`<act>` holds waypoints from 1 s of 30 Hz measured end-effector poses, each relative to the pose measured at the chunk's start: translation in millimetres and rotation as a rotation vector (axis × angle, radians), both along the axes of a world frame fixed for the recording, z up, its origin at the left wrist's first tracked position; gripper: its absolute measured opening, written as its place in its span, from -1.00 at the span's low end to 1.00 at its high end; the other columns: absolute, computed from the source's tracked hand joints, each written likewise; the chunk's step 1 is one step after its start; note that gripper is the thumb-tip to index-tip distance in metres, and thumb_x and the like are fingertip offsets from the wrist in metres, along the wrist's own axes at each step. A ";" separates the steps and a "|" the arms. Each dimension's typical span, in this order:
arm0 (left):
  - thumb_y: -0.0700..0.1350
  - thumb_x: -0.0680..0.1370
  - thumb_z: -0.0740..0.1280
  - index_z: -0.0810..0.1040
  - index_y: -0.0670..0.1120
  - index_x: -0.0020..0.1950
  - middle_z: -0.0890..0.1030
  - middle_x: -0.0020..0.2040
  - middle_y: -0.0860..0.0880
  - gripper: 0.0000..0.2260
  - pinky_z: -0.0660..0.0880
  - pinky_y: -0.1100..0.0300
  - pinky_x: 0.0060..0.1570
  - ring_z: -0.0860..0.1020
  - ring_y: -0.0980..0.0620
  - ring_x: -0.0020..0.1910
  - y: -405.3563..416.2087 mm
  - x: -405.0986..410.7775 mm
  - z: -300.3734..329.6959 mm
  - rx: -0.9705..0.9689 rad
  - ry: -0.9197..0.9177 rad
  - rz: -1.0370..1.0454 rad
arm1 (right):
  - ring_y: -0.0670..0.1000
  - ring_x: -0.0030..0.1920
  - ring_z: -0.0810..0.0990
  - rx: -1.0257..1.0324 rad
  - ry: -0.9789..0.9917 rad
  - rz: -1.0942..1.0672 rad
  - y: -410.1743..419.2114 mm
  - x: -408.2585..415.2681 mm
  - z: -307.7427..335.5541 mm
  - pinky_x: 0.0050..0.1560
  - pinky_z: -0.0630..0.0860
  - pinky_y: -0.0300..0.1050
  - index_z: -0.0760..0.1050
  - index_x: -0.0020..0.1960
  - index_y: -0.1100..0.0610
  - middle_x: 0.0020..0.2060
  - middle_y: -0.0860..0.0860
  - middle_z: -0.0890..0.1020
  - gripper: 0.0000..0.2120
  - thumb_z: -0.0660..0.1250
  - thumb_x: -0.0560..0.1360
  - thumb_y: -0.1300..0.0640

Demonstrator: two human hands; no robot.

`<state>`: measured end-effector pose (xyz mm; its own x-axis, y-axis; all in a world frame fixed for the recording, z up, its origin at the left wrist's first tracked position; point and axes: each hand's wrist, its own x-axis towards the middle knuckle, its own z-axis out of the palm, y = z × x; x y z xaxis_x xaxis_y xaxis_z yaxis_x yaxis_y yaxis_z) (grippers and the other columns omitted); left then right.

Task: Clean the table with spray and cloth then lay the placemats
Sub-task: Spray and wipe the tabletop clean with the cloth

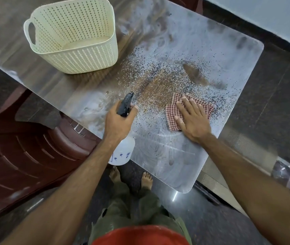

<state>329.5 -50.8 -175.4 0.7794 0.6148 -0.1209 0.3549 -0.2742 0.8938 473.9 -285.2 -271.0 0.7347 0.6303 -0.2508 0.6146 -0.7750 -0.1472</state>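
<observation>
Behind the spray bottle (123,152): cream basket (73,38); left, maroon chair (26,156)

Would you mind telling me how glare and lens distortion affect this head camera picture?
Head view: pale glare washes over the table, hiding its wood grain at the far right; wide-angle distortion bows the table's edges and stretches the forearms; the cloth and spray bottle stay sharp.

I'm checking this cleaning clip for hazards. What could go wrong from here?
1. The left hand holds the spray bottle past the table edge; a slip would likely drop it near the bare feet.
2. The cloth under the right hand is small, so droplets may stay unwiped.
</observation>
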 end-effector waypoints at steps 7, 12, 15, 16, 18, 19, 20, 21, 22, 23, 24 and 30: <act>0.00 0.55 0.43 0.53 0.12 -0.05 0.49 -0.32 0.16 -0.91 0.44 0.28 -0.21 0.46 0.22 -0.35 14.1 16.3 0.2 0.011 -0.037 -0.015 | 0.14 0.59 -0.17 -0.008 -0.035 -0.340 -27.0 66.0 -1.5 0.56 -0.15 0.26 -0.13 0.62 0.01 0.61 0.11 -0.11 -0.30 -0.29 0.58 -0.30; 0.00 0.55 0.43 0.51 0.27 -0.14 0.52 -0.34 0.16 -0.82 0.54 -0.03 -0.22 0.52 -0.07 -0.36 18.9 28.4 4.8 0.029 -0.029 -0.011 | 0.19 0.58 -0.20 -0.014 -0.044 -0.244 25.3 47.7 -3.5 0.53 -0.21 0.27 -0.18 0.62 0.01 0.60 0.12 -0.16 -0.30 -0.25 0.59 -0.32; 0.00 0.55 0.43 0.53 0.19 -0.11 0.55 -0.28 0.05 -0.88 0.55 -0.05 -0.25 0.53 -0.10 -0.38 26.9 36.1 6.9 0.014 -0.027 0.007 | 0.15 0.58 -0.22 -0.012 -0.004 -0.105 37.3 7.2 -4.3 0.55 -0.18 0.26 -0.21 0.61 -0.02 0.59 0.09 -0.18 -0.33 -0.22 0.60 -0.30; 0.00 0.55 0.42 0.53 0.17 -0.09 0.55 -0.27 0.02 -0.90 0.54 0.00 -0.31 0.52 -0.10 -0.40 30.4 37.7 7.4 0.011 -0.023 0.011 | 0.13 0.58 -0.21 -0.007 0.006 -0.079 34.7 -1.4 -4.2 0.55 -0.17 0.25 -0.20 0.61 -0.03 0.60 0.08 -0.17 -0.33 -0.22 0.59 -0.31; -0.01 0.56 0.42 0.53 0.12 -0.07 0.55 -0.25 -0.05 -0.92 0.48 0.15 -0.42 0.50 -0.09 -0.43 38.1 38.8 8.0 -0.001 -0.021 0.023 | 0.11 0.59 -0.16 -0.014 0.000 -0.059 27.1 -0.3 -2.7 0.53 -0.19 0.22 -0.15 0.61 -0.05 0.60 0.06 -0.13 -0.31 -0.20 0.58 -0.33; -0.02 0.56 0.42 0.52 0.12 -0.08 0.56 -0.24 -0.09 -0.91 0.47 0.18 -0.46 0.50 -0.10 -0.42 41.0 38.9 9.0 -0.008 -0.022 0.031 | 0.11 0.59 -0.14 -0.025 -0.014 -0.071 25.0 10.3 -1.9 0.52 -0.21 0.21 -0.13 0.62 -0.04 0.60 0.07 -0.11 -0.30 -0.20 0.57 -0.34; -0.02 0.56 0.41 0.51 0.14 -0.10 0.56 -0.24 -0.13 -0.90 0.49 0.15 -0.47 0.51 -0.11 -0.40 44.7 39.1 8.7 -0.013 -0.020 0.038 | 0.12 0.59 -0.13 -0.035 -0.024 -0.105 27.2 25.4 -1.7 0.51 -0.21 0.21 -0.11 0.62 -0.03 0.61 0.08 -0.10 -0.29 -0.20 0.56 -0.35; -0.02 0.56 0.41 0.51 0.15 -0.11 0.56 -0.25 -0.15 -0.88 0.54 0.08 -0.45 0.52 -0.14 -0.37 48.0 39.2 8.7 -0.018 -0.020 0.044 | 0.13 0.60 -0.13 -0.038 -0.035 -0.159 32.9 43.8 -1.3 0.51 -0.20 0.21 -0.10 0.62 -0.01 0.61 0.10 -0.10 -0.27 -0.20 0.56 -0.35; -0.02 0.56 0.42 0.51 0.14 -0.12 0.56 -0.27 -0.16 -0.88 0.57 0.03 -0.43 0.54 -0.18 -0.36 51.5 39.8 8.5 -0.027 -0.022 0.053 | 0.15 0.60 -0.14 -0.033 -0.044 -0.214 42.6 63.3 -0.8 0.53 -0.19 0.22 -0.10 0.63 0.01 0.61 0.12 -0.10 -0.26 -0.21 0.56 -0.35; -0.02 0.56 0.42 0.51 0.14 -0.12 0.56 -0.27 -0.19 -0.88 0.59 0.01 -0.42 0.56 -0.23 -0.35 55.2 40.5 7.9 -0.036 -0.025 0.058 | 0.16 0.59 -0.16 -0.028 -0.051 -0.253 55.9 80.0 -1.0 0.55 -0.18 0.23 -0.10 0.63 0.03 0.60 0.13 -0.12 -0.25 -0.21 0.56 -0.35; -0.02 0.56 0.42 0.52 0.13 -0.12 0.57 -0.27 -0.20 -0.89 0.60 -0.01 -0.42 0.58 -0.26 -0.34 58.3 41.3 7.3 -0.044 -0.029 0.059 | 0.17 0.59 -0.19 -0.023 -0.055 -0.269 71.5 92.9 -1.4 0.55 -0.18 0.24 -0.12 0.63 0.05 0.60 0.14 -0.14 -0.25 -0.21 0.57 -0.34; -0.06 0.57 0.40 0.56 -0.09 0.03 0.52 -0.30 0.08 -0.88 0.42 0.39 -0.35 0.48 0.25 -0.41 74.7 52.6 9.5 -0.056 -0.036 0.063 | 0.18 0.58 -0.20 0.008 -0.014 -0.048 167.6 57.2 -7.0 0.52 -0.24 0.23 -0.19 0.62 0.04 0.60 0.14 -0.15 -0.30 -0.22 0.60 -0.30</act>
